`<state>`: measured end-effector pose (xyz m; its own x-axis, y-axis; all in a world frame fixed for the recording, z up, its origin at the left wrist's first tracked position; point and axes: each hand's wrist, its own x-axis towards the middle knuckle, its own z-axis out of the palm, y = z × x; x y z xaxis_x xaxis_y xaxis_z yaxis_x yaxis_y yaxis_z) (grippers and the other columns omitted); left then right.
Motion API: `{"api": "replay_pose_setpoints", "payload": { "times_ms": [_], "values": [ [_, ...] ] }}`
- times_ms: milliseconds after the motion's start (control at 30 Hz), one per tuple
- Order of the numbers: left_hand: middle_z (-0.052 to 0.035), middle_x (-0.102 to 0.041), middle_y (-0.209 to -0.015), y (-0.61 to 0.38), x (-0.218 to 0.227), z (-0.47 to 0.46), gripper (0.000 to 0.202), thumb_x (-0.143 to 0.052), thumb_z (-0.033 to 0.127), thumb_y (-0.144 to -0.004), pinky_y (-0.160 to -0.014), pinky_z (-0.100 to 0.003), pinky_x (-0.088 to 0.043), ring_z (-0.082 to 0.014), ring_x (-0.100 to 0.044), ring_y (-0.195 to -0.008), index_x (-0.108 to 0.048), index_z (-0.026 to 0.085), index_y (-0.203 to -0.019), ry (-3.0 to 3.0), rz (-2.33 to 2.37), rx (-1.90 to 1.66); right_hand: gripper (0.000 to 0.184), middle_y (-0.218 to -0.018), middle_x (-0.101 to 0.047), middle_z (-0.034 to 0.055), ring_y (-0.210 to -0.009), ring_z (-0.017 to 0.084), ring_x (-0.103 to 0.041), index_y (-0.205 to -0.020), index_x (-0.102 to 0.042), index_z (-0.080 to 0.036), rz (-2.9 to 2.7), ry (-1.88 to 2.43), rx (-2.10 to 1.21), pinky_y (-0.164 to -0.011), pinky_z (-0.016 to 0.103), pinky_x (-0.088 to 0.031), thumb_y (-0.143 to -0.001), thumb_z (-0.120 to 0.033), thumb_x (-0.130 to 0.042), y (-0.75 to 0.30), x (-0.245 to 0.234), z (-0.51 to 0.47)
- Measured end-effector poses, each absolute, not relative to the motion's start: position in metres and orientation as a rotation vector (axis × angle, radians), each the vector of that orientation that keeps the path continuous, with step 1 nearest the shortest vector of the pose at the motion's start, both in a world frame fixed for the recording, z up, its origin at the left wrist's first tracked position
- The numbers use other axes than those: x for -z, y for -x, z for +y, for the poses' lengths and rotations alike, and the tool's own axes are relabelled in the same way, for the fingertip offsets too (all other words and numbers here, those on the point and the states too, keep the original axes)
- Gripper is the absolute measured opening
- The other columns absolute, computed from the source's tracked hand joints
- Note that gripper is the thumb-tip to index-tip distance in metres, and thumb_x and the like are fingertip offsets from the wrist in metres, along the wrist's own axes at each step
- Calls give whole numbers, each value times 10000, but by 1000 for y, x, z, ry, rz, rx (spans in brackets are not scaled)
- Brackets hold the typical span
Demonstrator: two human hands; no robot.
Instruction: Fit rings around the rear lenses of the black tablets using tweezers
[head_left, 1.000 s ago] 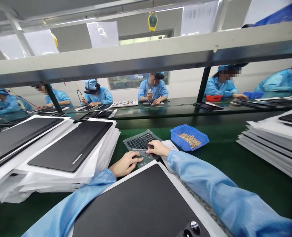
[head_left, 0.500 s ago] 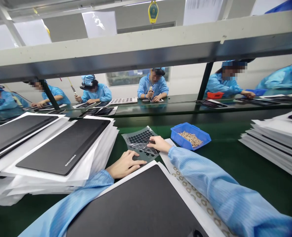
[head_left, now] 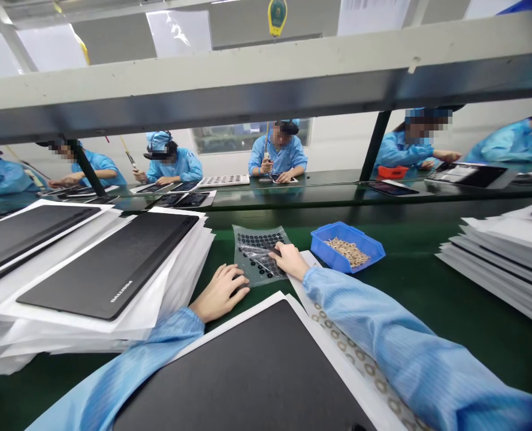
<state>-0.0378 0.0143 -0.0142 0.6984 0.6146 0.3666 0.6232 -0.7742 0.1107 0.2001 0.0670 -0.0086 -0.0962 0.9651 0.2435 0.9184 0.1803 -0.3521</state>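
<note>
A translucent sheet of black ring stickers (head_left: 262, 238) lies on the green bench in front of me, with wrinkled clear film over part of it. My right hand (head_left: 292, 259) is closed at the sheet's right side, fingertips pinching the clear film. Beside the sheet's lower left corner, my left hand (head_left: 221, 292) lies palm down, its fingers stretched out and holding nothing. Nearest to me is a dark tablet (head_left: 248, 371) on white paper, its far corner pointing at the sheet. Under my right forearm runs a strip with tan rings (head_left: 369, 362).
A blue bin (head_left: 374, 251) of small tan pieces stands right of the sheet. Stacks of paper-interleaved tablets rise at left (head_left: 113, 263) and right (head_left: 486, 257). A shelf beam (head_left: 257, 78) crosses overhead. Across the bench, several people in blue work on tablets.
My left hand has drawn back left and away from the sheet. The sheet has turned slightly and shifted, with my right hand still at the film.
</note>
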Motion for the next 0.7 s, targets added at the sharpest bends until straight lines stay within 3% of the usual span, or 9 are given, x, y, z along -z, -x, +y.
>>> {"api": "replay_pose_setpoints", "payload": {
  "times_ms": [100,233,300,400,500,700],
  "values": [
    [-123,-541,-1208,38,17,15,331,-386,316,-953,-1062,-513,-310,-292,-367,-1249,-548,146,-1186,2772,-1120,676,256,-999,-634,62,-868,167,-628,-1072,-588,-127,-1988,1793,-176,-774,365,-528,-924,-324,-519,-189,8,64],
    [-89,-510,-1323,37,15,12,345,-417,314,-939,-1104,-608,-147,-332,-240,-1343,-544,184,-1232,2762,-1066,645,257,-935,-644,48,-808,148,-632,-1021,-601,-121,-2016,1744,-223,-733,337,-534,-930,-342,-506,-174,8,59],
    [-78,-550,-1286,37,15,11,328,-409,300,-946,-1100,-621,-123,-323,-276,-1333,-574,207,-1213,2791,-1031,609,263,-907,-647,42,-787,141,-632,-984,-611,-119,-2048,1727,-238,-723,329,-534,-932,-352,-501,-172,8,58],
    [-76,-579,-1240,37,15,11,322,-397,274,-957,-1081,-524,-270,-251,-442,-1218,-590,239,-1213,2867,-963,551,270,-906,-650,42,-798,144,-632,-959,-618,-122,-2093,1722,-225,-742,337,-528,-930,-363,-500,-175,7,60],
    [-100,-566,-1230,36,16,12,332,-390,274,-962,-1004,-456,-383,-233,-494,-1124,-596,237,-1220,2909,-949,534,274,-941,-649,51,-848,159,-628,-966,-620,-129,-2117,1744,-182,-783,362,-517,-921,-377,-512,-179,6,64],
    [-106,-544,-1206,36,14,12,341,-375,277,-969,-987,-411,-400,-224,-471,-1100,-587,229,-1232,2948,-979,512,286,-966,-648,64,-871,178,-631,-1037,-591,-131,-2042,1840,-98,-790,373,-500,-931,-376,-486,-181,7,70]
  ]
}}
